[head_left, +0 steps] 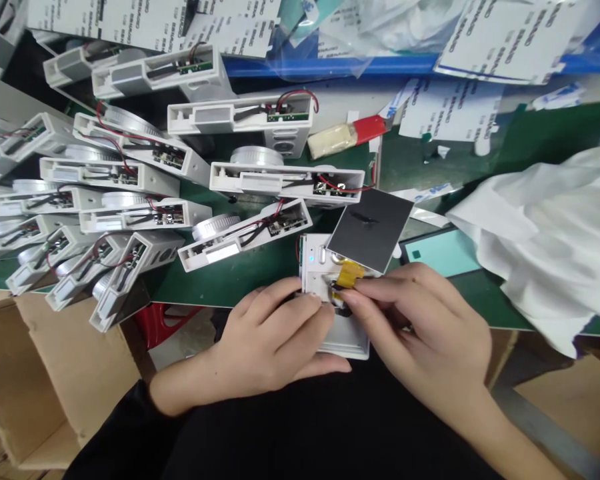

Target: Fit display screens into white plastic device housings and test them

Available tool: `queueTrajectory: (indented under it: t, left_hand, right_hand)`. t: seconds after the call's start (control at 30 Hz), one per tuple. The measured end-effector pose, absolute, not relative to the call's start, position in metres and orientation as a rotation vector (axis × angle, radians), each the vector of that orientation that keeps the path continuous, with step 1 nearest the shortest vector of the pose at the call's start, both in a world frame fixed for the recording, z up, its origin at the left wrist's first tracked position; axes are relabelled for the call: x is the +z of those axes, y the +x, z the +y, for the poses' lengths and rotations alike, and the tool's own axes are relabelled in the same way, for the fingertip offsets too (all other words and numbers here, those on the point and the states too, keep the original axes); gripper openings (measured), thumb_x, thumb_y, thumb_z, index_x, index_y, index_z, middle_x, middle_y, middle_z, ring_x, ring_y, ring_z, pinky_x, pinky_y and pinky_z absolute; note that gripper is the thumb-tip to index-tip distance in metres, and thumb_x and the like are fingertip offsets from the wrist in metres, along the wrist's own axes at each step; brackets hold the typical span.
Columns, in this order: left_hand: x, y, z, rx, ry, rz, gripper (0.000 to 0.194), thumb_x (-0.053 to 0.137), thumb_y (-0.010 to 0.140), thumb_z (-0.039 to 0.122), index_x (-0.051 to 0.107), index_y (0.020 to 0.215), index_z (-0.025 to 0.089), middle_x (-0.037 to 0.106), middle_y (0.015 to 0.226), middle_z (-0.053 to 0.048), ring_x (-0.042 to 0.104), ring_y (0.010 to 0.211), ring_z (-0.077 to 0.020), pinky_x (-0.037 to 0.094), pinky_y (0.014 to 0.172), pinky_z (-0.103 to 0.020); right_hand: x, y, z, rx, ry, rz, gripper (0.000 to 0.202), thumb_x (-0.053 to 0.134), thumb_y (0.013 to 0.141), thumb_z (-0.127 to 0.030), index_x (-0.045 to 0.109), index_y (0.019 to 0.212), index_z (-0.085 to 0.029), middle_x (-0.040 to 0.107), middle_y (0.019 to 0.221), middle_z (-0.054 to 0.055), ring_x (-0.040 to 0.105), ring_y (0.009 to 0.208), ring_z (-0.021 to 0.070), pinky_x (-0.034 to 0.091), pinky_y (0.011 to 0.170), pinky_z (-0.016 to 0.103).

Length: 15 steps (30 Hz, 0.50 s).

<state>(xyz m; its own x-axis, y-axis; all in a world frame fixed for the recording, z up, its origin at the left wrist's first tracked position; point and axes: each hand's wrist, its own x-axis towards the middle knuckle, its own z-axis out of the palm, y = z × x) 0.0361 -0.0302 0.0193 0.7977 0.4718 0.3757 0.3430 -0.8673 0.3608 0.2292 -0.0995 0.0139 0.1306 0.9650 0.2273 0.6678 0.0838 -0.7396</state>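
Note:
A white device housing (pixel 356 340) is at the table's front edge, a small blue light glowing near its top left. My left hand (pixel 275 337) is closed over its left side, fingers bent on top and thumb along the lower edge. A dark flat display panel (pixel 371 230) rests tilted across the housing's upper right. From it a yellow-orange ribbon cable (pixel 349 273) runs down into the housing. My right hand (pixel 425 327) pinches this cable near its lower end between thumb and index finger. The cable's connection point is partly hidden by my fingers.
Several white housings (pixel 285 180) with exposed boards and red wires stand on the left of the green table. Behind are a red-and-cream brush-like item (pixel 347 135) and printed film sheets (pixel 447 110). White cloth (pixel 545 233) lies right; a cardboard box (pixel 70 373) is below left.

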Motion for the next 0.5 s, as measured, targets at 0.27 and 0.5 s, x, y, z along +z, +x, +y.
queueTrajectory:
  t: [0.27,0.5]
  left_hand:
    - [0.023,0.035,-0.028,0.647,2.792,0.612,0.043,0.063,0.100,0.056,0.075,0.116,0.018,0.076,0.094,-0.001,0.073,0.099,-0.0223,0.063,0.078,-0.032]
    - [0.030,0.040,-0.028,0.608,2.836,0.642,0.044,0.053,0.106,0.054,0.075,0.113,0.016,0.077,0.091,-0.001,0.074,0.096,-0.0216,0.059,0.071,-0.033]
  right_hand:
    - [0.017,0.230,-0.099,0.532,-1.643,-1.602,0.018,0.069,0.096,-0.007,0.063,0.101,-0.024,0.062,0.082,0.000,0.064,0.067,0.0144,0.048,0.051,0.027]
    - [0.025,0.234,-0.099,0.777,-1.663,-1.392,0.013,0.072,0.093,-0.011,0.068,0.093,-0.023,0.053,0.068,-0.006,0.050,0.056,0.0090,0.041,0.047,0.022]
